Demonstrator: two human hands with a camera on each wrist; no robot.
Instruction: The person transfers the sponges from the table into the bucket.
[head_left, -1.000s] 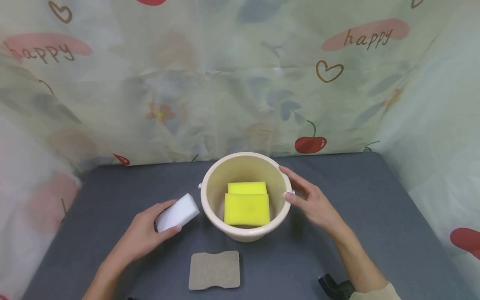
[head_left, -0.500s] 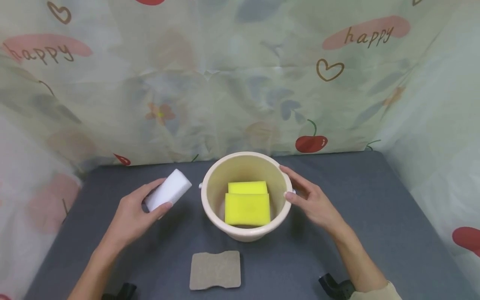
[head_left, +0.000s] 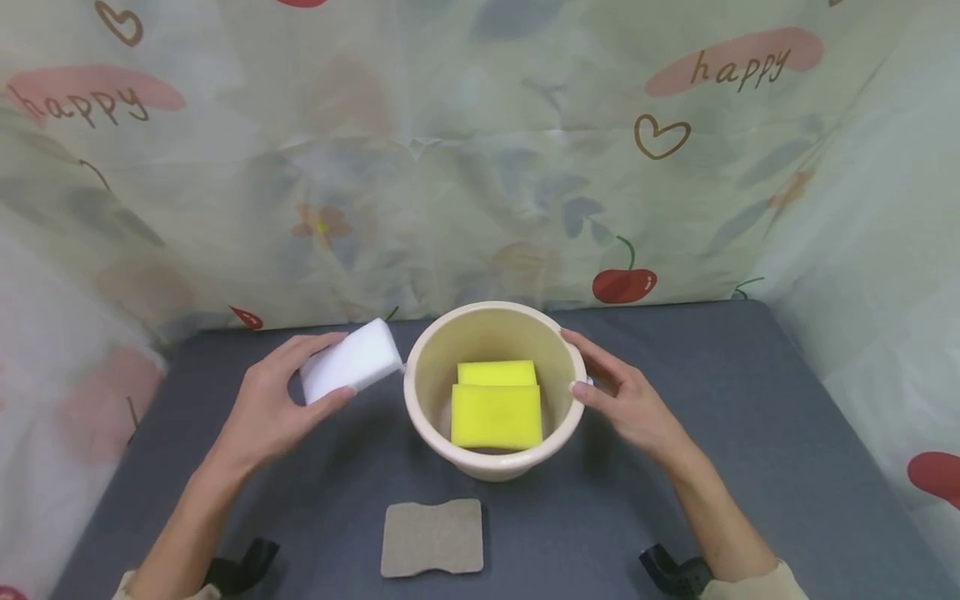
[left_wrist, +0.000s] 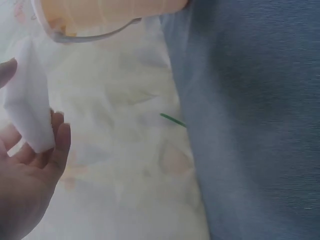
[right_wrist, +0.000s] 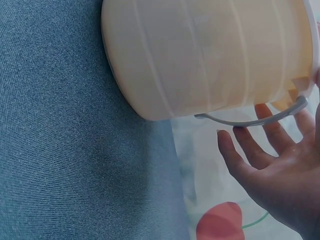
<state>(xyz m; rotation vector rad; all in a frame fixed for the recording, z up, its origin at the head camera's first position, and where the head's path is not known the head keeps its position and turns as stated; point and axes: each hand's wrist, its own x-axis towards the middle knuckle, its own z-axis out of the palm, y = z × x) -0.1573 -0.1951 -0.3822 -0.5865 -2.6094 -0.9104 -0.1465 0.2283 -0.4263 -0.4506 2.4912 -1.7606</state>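
Note:
A white sponge block (head_left: pixel 352 360) is raised above the dark table, pinched between the thumb and fingers of my left hand (head_left: pixel 273 404), just left of the bucket. In the left wrist view the white block (left_wrist: pixel 29 100) stands on edge in the hand, near the bucket's rim. The cream bucket (head_left: pixel 489 461) stands upright, with two yellow sponges in it, a front one (head_left: pixel 496 417) and a back one (head_left: pixel 496 372). My right hand (head_left: pixel 633 408) holds the bucket's right rim. In the right wrist view its fingers spread along the bucket wall (right_wrist: pixel 200 55), by the grey handle (right_wrist: pixel 250 122).
A flat grey-brown pad (head_left: pixel 432 538) with notched long sides lies on the table in front of the bucket. Behind hangs a printed curtain (head_left: pixel 420 208), meeting the table's back edge. Black straps sit at the left wrist (head_left: pixel 242 568) and right wrist (head_left: pixel 675 575).
My left hand lifts the white sponge block up and away from the table, first a little left, then right towards the bucket's rim. The right hand and the bucket stay in place.

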